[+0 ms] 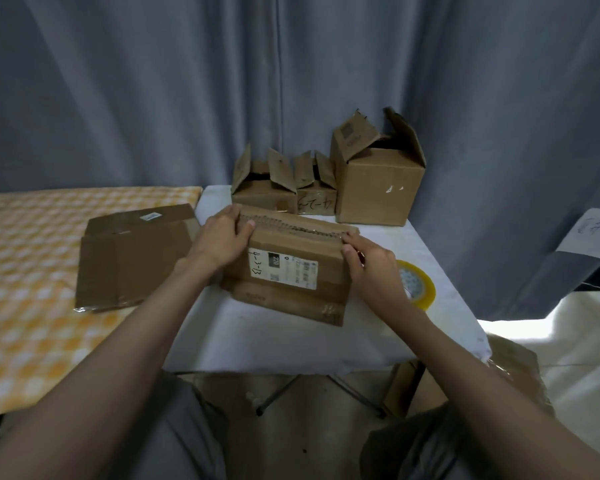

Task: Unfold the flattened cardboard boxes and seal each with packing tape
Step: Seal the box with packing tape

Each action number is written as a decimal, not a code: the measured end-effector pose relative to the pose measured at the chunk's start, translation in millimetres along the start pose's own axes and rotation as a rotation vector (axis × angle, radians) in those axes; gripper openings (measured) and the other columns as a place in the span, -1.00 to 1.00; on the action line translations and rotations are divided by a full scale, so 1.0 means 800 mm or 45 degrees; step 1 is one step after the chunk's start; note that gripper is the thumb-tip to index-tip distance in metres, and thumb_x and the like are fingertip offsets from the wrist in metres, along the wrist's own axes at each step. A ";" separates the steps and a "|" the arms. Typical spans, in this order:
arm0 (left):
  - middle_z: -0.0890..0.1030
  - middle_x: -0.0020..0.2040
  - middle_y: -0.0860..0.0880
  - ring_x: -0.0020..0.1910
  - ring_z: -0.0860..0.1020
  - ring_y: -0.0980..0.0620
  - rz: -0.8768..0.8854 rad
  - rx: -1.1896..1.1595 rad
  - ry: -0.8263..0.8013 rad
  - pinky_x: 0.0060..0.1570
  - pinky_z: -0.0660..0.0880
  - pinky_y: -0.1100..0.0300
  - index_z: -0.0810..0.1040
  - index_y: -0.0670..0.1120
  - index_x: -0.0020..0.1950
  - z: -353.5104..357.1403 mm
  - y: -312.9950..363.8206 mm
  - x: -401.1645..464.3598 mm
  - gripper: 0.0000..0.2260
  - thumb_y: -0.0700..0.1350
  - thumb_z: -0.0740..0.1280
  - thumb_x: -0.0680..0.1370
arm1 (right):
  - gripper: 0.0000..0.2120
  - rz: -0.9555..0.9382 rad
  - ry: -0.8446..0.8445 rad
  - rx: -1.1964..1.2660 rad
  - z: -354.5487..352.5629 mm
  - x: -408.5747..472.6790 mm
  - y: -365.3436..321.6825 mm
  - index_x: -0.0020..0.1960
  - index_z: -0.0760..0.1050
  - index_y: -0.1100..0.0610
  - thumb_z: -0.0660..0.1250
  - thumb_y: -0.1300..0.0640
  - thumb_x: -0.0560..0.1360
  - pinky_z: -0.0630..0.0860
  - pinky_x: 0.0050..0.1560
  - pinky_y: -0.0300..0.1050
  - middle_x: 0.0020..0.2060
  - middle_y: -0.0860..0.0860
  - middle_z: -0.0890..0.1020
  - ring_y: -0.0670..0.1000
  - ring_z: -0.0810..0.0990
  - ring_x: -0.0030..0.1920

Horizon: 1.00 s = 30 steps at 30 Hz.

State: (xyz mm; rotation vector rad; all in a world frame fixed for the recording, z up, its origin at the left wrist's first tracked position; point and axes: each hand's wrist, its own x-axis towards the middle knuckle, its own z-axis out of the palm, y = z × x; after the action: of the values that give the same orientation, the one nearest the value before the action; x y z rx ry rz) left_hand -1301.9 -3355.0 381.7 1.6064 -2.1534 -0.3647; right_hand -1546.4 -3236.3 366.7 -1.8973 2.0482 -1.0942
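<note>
Head view: at frame centre, the left hand curls its fingers over the far upper-left corner of a flattened cardboard box, thumb tip lying on the top edge, so it grips that corner. The right hand pinches the box's right end, fingertips curled onto the upper edge near the corner, palm against the side. Both wrists are bent slightly inward, and the bare forearms run back from the hands to the lower corners of the frame.

This box sits on a small white table, tilted up toward the far side, with a white shipping label facing the camera. A roll of packing tape lies just right of the right hand. Three opened boxes stand along the table's far edge. Another flattened box lies left of centre on a yellow checked cloth.
</note>
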 end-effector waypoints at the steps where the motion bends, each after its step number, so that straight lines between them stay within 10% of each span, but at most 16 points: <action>1: 0.55 0.22 -0.12 0.11 0.51 -0.08 -0.017 -0.038 0.027 0.05 0.41 0.09 0.47 -0.12 0.31 0.000 0.002 -0.001 -0.65 0.07 0.21 0.65 | -0.67 0.062 0.013 0.051 0.001 0.002 -0.002 0.38 0.51 0.16 0.19 0.11 0.66 0.26 0.33 -0.16 0.37 0.10 0.53 0.12 0.48 0.35; 7: 0.55 0.24 -0.18 0.21 0.50 -0.21 -0.129 -0.046 0.128 0.11 0.47 -0.02 0.49 -0.17 0.28 0.015 -0.005 -0.017 -0.56 0.16 0.24 0.61 | -0.55 0.514 0.034 0.441 0.010 0.030 0.003 0.49 0.37 0.12 0.18 -0.01 0.65 0.34 0.39 0.09 0.39 0.07 0.50 0.16 0.41 0.41; 13: 0.47 0.23 -0.17 0.20 0.47 -0.22 -0.123 0.001 0.132 0.05 0.41 -0.03 0.41 -0.20 0.29 0.010 0.019 -0.037 -0.63 0.06 0.17 0.66 | -0.55 0.516 -0.117 0.456 0.014 0.029 0.005 0.58 0.20 -0.03 0.06 0.00 0.69 0.22 0.47 0.11 0.49 0.07 0.36 0.16 0.29 0.47; 19: 0.40 0.38 -0.22 0.37 0.30 -0.19 -0.159 0.542 0.174 0.32 0.33 -0.09 0.50 -0.19 0.33 -0.005 0.045 -0.076 -0.46 0.21 0.14 0.61 | -0.56 0.425 -0.309 0.445 -0.009 0.055 0.022 0.55 0.26 0.01 0.11 0.08 0.68 0.23 0.49 -0.03 0.50 0.00 0.35 0.07 0.28 0.50; 22: 0.17 0.59 -0.14 0.54 0.16 -0.14 0.067 0.326 0.080 0.49 0.15 -0.10 0.29 -0.10 0.54 0.000 0.057 -0.067 -0.50 0.12 0.10 0.67 | -0.53 0.371 -0.410 0.436 -0.026 0.055 0.026 0.58 0.21 0.00 0.11 -0.02 0.68 0.18 0.47 -0.08 0.52 -0.03 0.30 0.04 0.25 0.51; 30: 0.01 0.64 0.04 0.59 0.05 -0.04 0.325 0.499 -0.182 0.54 0.06 -0.09 -0.09 0.08 0.63 0.030 0.058 -0.042 -0.31 0.36 -0.08 0.59 | -0.37 0.182 -0.666 -0.397 -0.071 -0.010 0.087 0.34 0.43 0.04 0.52 -0.15 0.37 0.43 0.24 -0.06 0.27 0.00 0.52 0.08 0.51 0.25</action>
State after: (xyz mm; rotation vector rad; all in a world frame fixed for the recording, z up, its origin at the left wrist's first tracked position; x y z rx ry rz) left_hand -1344.3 -3310.0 375.8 1.5032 -2.6285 0.0279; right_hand -1632.8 -3210.0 364.3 -1.8653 2.0716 -0.2111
